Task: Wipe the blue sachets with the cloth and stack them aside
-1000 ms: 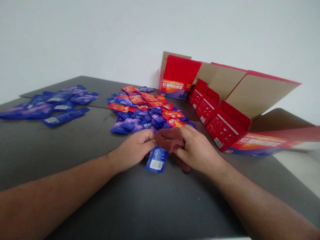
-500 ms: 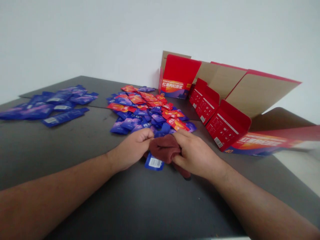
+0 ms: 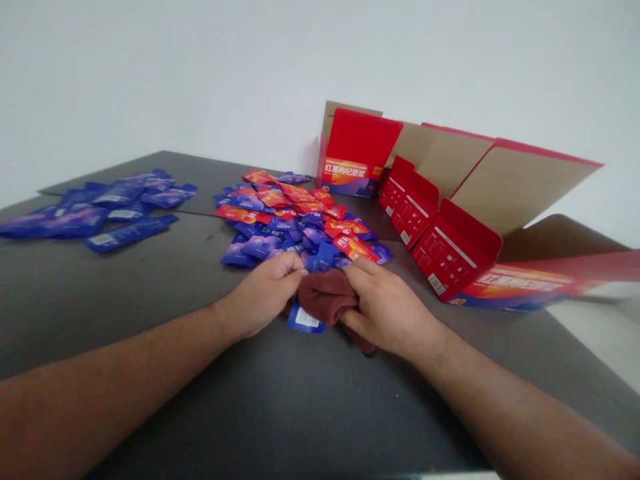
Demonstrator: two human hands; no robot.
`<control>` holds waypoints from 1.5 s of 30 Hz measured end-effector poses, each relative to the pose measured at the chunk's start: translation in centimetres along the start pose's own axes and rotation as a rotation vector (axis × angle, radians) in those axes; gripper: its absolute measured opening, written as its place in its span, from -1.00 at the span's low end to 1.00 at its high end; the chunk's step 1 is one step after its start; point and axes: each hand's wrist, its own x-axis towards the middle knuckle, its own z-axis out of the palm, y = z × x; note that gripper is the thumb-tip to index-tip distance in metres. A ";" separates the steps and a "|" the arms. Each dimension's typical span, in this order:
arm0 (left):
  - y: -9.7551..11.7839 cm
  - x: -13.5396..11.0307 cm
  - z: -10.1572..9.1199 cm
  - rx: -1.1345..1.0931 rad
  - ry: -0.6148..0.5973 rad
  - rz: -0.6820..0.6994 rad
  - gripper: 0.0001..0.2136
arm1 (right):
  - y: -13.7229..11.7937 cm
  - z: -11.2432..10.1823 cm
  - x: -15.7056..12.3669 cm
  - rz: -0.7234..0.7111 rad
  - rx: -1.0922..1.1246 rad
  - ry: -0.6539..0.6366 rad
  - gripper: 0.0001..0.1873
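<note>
A blue sachet (image 3: 306,320) with a white barcode label is between my hands, its middle covered by a folded brown cloth (image 3: 326,297). My left hand (image 3: 270,290) is closed in a pinch at the sachet's left edge, where a bit of cloth also shows beneath the fingers. My right hand (image 3: 383,303) is closed on the cloth, pressing it over the sachet; the fingertips are partly hidden in its folds. Just beyond my hands lies a mixed heap of red and blue sachets (image 3: 283,225).
A pile of blue sachets (image 3: 107,203) lies at the left on the dark table (image 3: 260,413). At the right stand open red cartons with raised flaps: a far carton (image 3: 350,177), a middle carton (image 3: 410,203) and a near carton (image 3: 520,287). A pale wall (image 3: 200,80) rises behind.
The cloth and the sachet's lower end have shifted slightly up and left, and more of the sachet's upper end shows. Both hands keep their grip; the heaps and cartons are unchanged.
</note>
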 end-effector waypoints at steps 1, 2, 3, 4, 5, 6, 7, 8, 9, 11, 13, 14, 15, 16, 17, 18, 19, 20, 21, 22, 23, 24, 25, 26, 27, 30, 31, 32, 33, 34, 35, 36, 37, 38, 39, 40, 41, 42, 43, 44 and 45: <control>0.2 0.0 0.0 0.043 0.015 0.029 -0.79 | -0.1 0.0 0.0 -0.038 0.007 -0.031 -0.88; 0.3 -0.1 0.0 0.099 0.034 0.066 -0.78 | -0.3 0.0 0.0 -0.084 0.014 -0.073 -0.88; 0.4 -0.1 -0.1 0.148 0.048 0.100 -0.77 | -0.4 0.1 0.0 -0.123 0.017 -0.107 -0.88; 0.4 -0.1 -0.1 0.176 0.054 0.119 -0.77 | -0.5 0.1 0.0 -0.141 0.016 -0.124 -0.88; 0.3 -0.1 -0.1 0.173 0.050 0.116 -0.77 | -0.4 0.1 0.0 -0.133 0.009 -0.120 -0.87; 0.2 0.0 -0.1 0.144 0.038 0.093 -0.77 | -0.3 0.1 0.0 -0.097 0.000 -0.093 -0.88; 0.1 0.0 -0.1 0.098 0.024 0.062 -0.78 | -0.1 0.1 0.0 -0.050 -0.007 -0.059 -0.88; 0.0 0.0 -0.1 0.054 0.012 0.035 -0.79 | 0.0 0.1 0.1 -0.006 -0.012 -0.027 -0.88; -0.1 0.0 -0.1 0.024 0.009 0.021 -0.79 | 0.1 0.1 0.1 0.017 -0.009 -0.012 -0.88; -0.1 0.0 -0.1 0.041 0.026 0.043 -0.79 | 0.1 0.1 0.1 -0.022 0.011 -0.043 -0.86; 0.1 0.0 -0.1 0.114 0.052 0.088 -0.78 | 0.0 0.2 0.1 -0.120 0.042 -0.117 -0.82; 0.2 -0.1 -0.1 0.137 0.057 0.100 -0.78 | -0.1 0.2 0.0 -0.152 0.052 -0.142 -0.81; 0.1 -0.1 -0.1 0.137 0.054 0.098 -0.78 | 0.0 0.2 0.0 -0.156 0.053 -0.146 -0.81; 0.0 0.0 -0.1 0.113 0.046 0.082 -0.78 | 0.1 0.2 0.0 -0.130 0.047 -0.126 -0.83; -0.1 0.0 -0.1 0.069 0.035 0.059 -0.79 | 0.2 0.3 0.0 -0.085 0.036 -0.091 -0.85; -0.3 0.1 0.0 0.018 0.024 0.034 -0.79 | 0.4 0.3 0.0 -0.036 0.025 -0.048 -0.87; -0.4 0.1 0.0 -0.024 0.015 0.015 -0.80 | 0.5 0.3 0.1 0.004 0.017 -0.011 -0.87; -0.5 0.1 0.0 -0.046 0.011 0.008 -0.80 | 0.6 0.2 0.1 0.020 0.017 0.008 -0.87; -0.5 0.1 0.0 -0.041 0.016 0.016 -0.80 | 0.6 0.2 0.1 0.006 0.025 -0.003 -0.87; -0.4 0.1 0.1 -0.016 0.027 0.036 -0.79 | 0.5 0.2 0.1 -0.032 0.038 -0.037 -0.87; -0.3 0.1 0.1 0.021 0.041 0.057 -0.79 | 0.4 0.2 0.1 -0.083 0.051 -0.083 -0.85; -0.2 0.1 0.1 0.055 0.054 0.074 -0.78 | 0.4 0.2 0.1 -0.129 0.061 -0.128 -0.84; -0.1 0.0 0.1 0.071 0.061 0.082 -0.78 | 0.3 0.2 0.1 -0.153 0.065 -0.156 -0.83; -0.1 0.0 0.1 0.062 0.059 0.077 -0.77 | 0.4 0.1 0.1 -0.146 0.063 -0.155 -0.84; -0.2 0.0 0.1 0.033 0.049 0.060 -0.77 | 0.5 0.1 0.2 -0.111 0.054 -0.127 -0.84; -0.5 0.1 0.0 -0.073 0.010 -0.001 -0.78 | 0.8 0.1 0.2 0.021 0.025 -0.011 -0.87; -0.5 0.1 0.0 -0.074 0.009 -0.002 -0.78 | 0.8 0.1 0.2 0.028 0.025 -0.003 -0.87; -0.6 0.2 -0.1 -0.053 0.013 0.011 -0.78 | 0.7 0.1 0.2 0.006 0.033 -0.023 -0.87; -0.6 0.2 -0.1 -0.018 0.020 0.036 -0.78 | 0.6 0.2 0.1 -0.031 0.045 -0.059 -0.87; -0.6 0.2 -0.1 0.016 0.024 0.062 -0.77 | 0.5 0.2 0.1 -0.068 0.056 -0.096 -0.87; -0.6 0.2 -0.1 0.034 0.024 0.077 -0.77 | 0.5 0.2 0.1 -0.091 0.061 -0.121 -0.86; -0.6 0.2 -0.1 0.025 0.016 0.074 -0.78 | 0.5 0.2 0.1 -0.088 0.058 -0.123 -0.86; -0.6 0.2 -0.1 -0.004 0.002 0.056 -0.79 | 0.6 0.2 0.1 -0.052 0.045 -0.102 -0.86; -0.6 0.2 0.0 -0.043 -0.013 0.028 -0.80 | 0.8 0.2 0.2 0.005 0.025 -0.060 -0.86; -0.7 0.2 0.0 -0.082 -0.026 -0.001 -0.81 | 1.0 0.1 0.3 0.065 0.007 -0.016 -0.86; -0.7 0.2 0.1 -0.105 -0.034 -0.024 -0.81 | 1.1 0.1 0.3 0.106 -0.003 0.018 -0.86; -0.7 0.2 0.1 -0.106 -0.033 -0.031 -0.81 | 1.2 0.1 0.4 0.120 -0.003 0.030 -0.87; -0.7 0.1 0.1 -0.084 -0.027 -0.020 -0.81 | 1.2 0.1 0.3 0.103 0.008 0.020 -0.87; -0.7 0.1 0.0 -0.048 -0.017 0.007 -0.80 | 1.2 0.1 0.3 0.063 0.024 -0.008 -0.87; -0.7 0.1 0.0 -0.011 -0.008 0.040 -0.80 | 1.1 0.1 0.3 0.017 0.039 -0.043 -0.87; -0.7 0.1 -0.1 0.018 -0.005 0.066 -0.79 | 1.0 0.2 0.2 -0.019 0.048 -0.072 -0.86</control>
